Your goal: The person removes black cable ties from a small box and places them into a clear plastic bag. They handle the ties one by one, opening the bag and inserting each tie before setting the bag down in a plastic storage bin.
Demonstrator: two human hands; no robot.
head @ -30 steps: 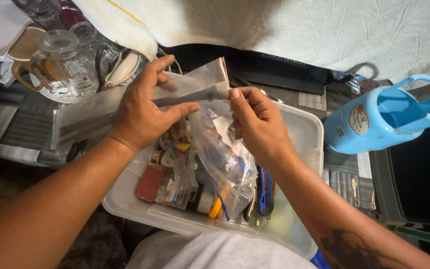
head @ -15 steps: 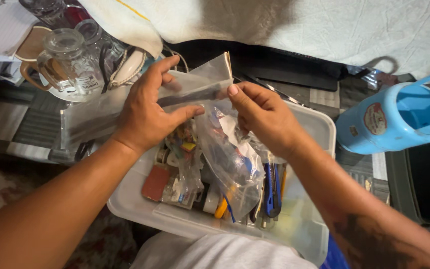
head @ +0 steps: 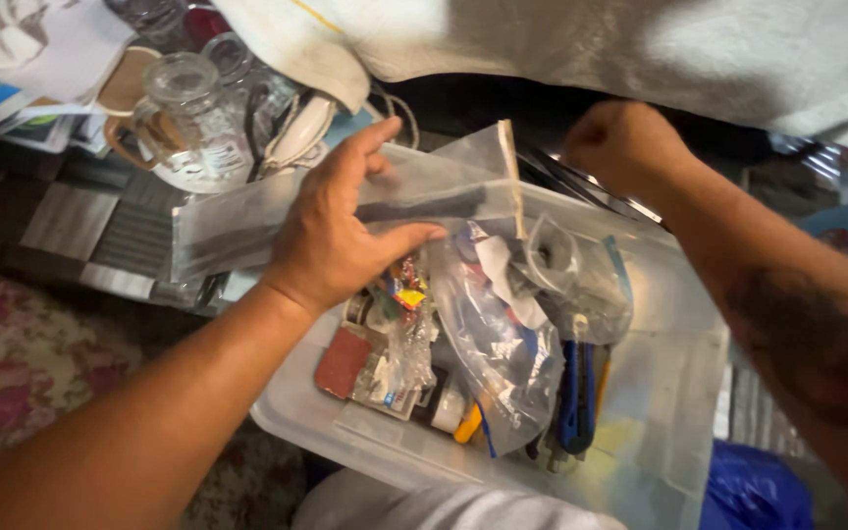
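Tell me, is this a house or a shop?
Probably a house, a lived-in room. A glass mug and papers crowd a low table, a flowered rug covers the floor, and a plastic box holds odds and ends.

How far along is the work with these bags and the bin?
Done: a filled clear bag already lies in the plastic bin. In hand: the left hand pinches a flat clear bag over the bin's edge; the right hand is off it, near the white cloth. Left: the flat clear bag is not yet set down.
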